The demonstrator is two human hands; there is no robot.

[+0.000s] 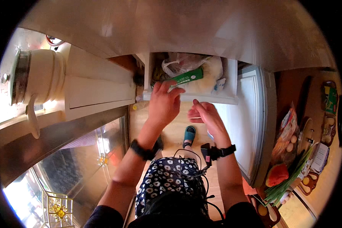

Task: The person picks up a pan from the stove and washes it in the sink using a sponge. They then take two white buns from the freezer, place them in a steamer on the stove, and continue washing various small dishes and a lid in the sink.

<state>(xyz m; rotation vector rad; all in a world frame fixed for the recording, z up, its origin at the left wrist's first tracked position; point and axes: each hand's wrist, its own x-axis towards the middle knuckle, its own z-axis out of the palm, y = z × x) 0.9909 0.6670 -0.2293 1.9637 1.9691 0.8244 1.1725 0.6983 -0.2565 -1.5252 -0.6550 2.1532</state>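
A white drawer [188, 98] is pulled out in front of me below a large glossy panel. Inside it, a long green box [189, 77] with printed writing lies slantwise beside a knotted clear plastic bag [182, 64] and a pale bagged item [212, 75]. My left hand [165, 102] hovers over the drawer's front edge, its bent fingers covering part of the green box; no grip on it shows. My right hand [206, 115] is just outside the drawer front, fingers loosely curled and thumb raised, with nothing visible in it.
To the right a white door [245, 122] stands ajar. Beyond it, a brown table [287, 85] bears a watermelon piece [278, 174], green stalks [290, 176], eggs [291, 144] and a glass lid [305, 132]. A lidded pot [38, 77] stands on the left counter. Cables [201, 172] hang near my right wrist.
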